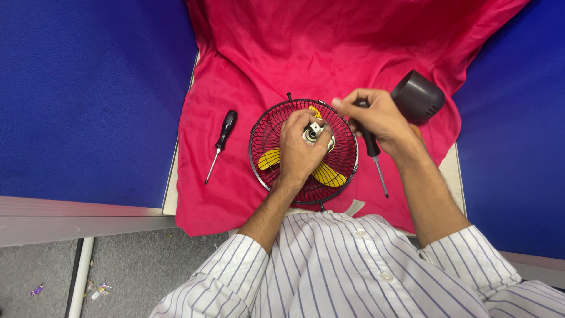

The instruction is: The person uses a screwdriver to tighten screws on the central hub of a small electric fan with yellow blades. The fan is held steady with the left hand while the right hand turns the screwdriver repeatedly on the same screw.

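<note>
Left hand (299, 147) clasps motor hub (313, 133) atop fan cage (344, 159) | right hand (376, 118), at 3 o'clock, fist closed round screwdriver (373, 150) | spare screwdriver (221, 143) at 9 o'clock

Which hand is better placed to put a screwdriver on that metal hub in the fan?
Probably the right hand: it holds a black-handled screwdriver beside the fan cage. The left hand is gripping the metal hub, and the spare screwdriver lies apart.

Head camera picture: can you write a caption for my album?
Left hand grips the motor on a black fan cage; right hand holds a screwdriver over pink cloth.
</note>
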